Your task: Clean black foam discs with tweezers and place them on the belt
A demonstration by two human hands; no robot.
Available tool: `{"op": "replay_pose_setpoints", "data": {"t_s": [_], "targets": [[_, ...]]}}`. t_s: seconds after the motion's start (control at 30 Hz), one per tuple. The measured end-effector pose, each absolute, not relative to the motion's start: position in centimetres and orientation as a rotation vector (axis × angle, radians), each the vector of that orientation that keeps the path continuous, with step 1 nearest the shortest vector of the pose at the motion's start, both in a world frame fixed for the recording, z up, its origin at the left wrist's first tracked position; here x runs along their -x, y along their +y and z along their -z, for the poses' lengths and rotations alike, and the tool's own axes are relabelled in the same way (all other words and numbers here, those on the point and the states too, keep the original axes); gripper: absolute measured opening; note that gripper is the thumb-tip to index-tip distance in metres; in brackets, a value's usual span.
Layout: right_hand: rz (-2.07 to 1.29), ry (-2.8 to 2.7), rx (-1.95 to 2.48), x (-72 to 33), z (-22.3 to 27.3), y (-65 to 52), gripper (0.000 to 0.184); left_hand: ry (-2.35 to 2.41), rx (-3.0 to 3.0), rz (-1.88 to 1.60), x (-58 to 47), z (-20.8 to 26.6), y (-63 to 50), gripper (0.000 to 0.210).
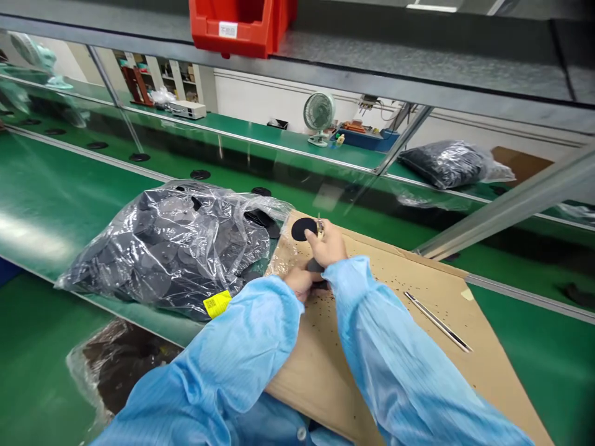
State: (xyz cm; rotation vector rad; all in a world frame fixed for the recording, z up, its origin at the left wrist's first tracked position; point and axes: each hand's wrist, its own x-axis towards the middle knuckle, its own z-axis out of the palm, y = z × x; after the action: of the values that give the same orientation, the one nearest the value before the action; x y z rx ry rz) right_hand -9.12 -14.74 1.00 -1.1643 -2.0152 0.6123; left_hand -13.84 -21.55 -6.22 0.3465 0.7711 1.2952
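Note:
My right hand (329,243) is closed round a small tool with a metal tip (320,227); its exact kind is too small to tell. Just beside the thumb is a flat black disc (304,229), over the far left corner of a brown cardboard sheet (372,291). Below it, my left hand (300,282) is closed on a dark grey disc (316,266), partly covered by the fingers and the right wrist. Left of my hands lies a large clear plastic bag (158,248) full of grey and black discs, with a yellow label (217,304).
Dark crumbs and a slim black-and-white stick (438,322) lie on the cardboard. A red bin (232,31) sits on the overhead shelf. Black discs (200,174) dot the green surface behind. A slanted metal post (502,204) stands at right; a fan (318,114) is beyond.

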Motion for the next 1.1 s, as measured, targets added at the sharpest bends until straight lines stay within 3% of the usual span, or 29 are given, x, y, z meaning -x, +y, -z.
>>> {"op": "replay_pose_setpoints", "data": {"t_s": [0.13,0.3,0.6,0.83,1.1], "targets": [[-0.649,-1.577,1.075,2.9,-1.5,-17.3,0.024,0.852,-0.394,-1.301,13.9,5.5,-22.1,0.037],[-0.979,-1.277,1.015,-1.6,2.0,-19.6,0.041,0.868,-0.540,-1.346,13.7,5.0,-22.7,0.037],[-1.140,-1.427,1.031,-2.2,5.3,-19.7,0.037,0.982,-0.797,-1.326,13.1,5.6,-23.4,0.056],[-1.011,-1.494,1.132,-2.1,5.2,-20.2,0.031,1.015,-0.779,-1.341,12.8,5.5,-23.5,0.055],[-1.209,-1.433,0.994,-1.8,5.5,-20.3,0.038,0.881,-0.841,-1.357,13.0,5.3,-23.7,0.041]]}}
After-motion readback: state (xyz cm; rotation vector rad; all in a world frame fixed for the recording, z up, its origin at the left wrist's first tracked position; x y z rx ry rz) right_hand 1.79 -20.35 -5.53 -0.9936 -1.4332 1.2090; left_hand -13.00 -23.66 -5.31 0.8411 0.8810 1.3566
